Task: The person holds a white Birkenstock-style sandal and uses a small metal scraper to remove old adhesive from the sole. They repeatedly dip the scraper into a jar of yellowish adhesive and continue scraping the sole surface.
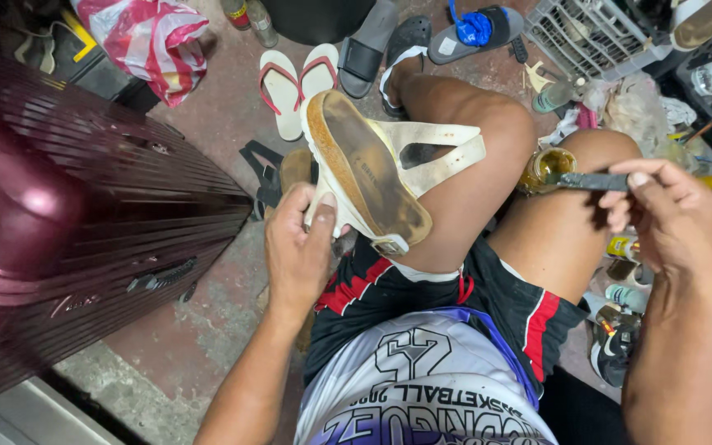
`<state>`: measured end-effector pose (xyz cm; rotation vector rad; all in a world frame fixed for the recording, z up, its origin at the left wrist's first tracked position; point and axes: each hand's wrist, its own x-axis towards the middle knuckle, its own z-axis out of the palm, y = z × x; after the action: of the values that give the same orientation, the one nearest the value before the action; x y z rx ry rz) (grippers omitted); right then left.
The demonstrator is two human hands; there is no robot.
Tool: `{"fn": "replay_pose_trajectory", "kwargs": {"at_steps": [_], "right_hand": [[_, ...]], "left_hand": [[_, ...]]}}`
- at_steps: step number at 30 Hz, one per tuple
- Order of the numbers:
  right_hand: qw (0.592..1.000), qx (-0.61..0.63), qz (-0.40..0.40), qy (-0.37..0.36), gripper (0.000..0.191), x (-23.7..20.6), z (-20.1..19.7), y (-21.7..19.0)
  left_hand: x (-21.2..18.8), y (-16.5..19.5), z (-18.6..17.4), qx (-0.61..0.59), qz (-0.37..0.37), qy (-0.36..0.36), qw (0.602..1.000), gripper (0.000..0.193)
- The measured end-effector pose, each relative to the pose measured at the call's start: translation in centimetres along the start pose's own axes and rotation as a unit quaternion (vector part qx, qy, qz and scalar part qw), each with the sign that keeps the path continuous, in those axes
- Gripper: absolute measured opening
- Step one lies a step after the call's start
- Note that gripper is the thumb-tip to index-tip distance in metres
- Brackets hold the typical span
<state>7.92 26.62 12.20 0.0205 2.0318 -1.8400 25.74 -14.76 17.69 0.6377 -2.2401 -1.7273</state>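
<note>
Head view looks down at a person sitting with bare knees up. At ten o'clock from the lap, the left hand (300,247) grips a worn white sandal with a brown cork footbed (364,169), tipped on the left thigh so the footbed faces up and is easy to reach. At two o'clock, the right hand (669,216) pinches a thin dark flat stick (593,181), its tip in a small round jar of yellow stuff (547,167) by the knee. What the yellow stuff is, I cannot tell. A big dark red suitcase (76,222) at nine o'clock is cut off by the edge.
</note>
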Motion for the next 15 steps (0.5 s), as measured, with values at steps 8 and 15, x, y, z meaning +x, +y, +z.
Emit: {"fn": "replay_pose_trajectory", "kwargs": {"at_steps": [8, 15], "right_hand": [[0.979, 0.193, -0.061, -0.02, 0.012, -3.1, -0.8, 0.8], [0.997, 0.076, 0.003, 0.028, 0.021, -3.7, 0.5, 2.0]], "left_hand": [[-1.3, -0.9, 0.1, 0.075, 0.081, 0.018, 0.994, 0.013], [-2.1, -0.3, 1.7, -0.045, -0.049, 0.006, 0.998, 0.021]]}}
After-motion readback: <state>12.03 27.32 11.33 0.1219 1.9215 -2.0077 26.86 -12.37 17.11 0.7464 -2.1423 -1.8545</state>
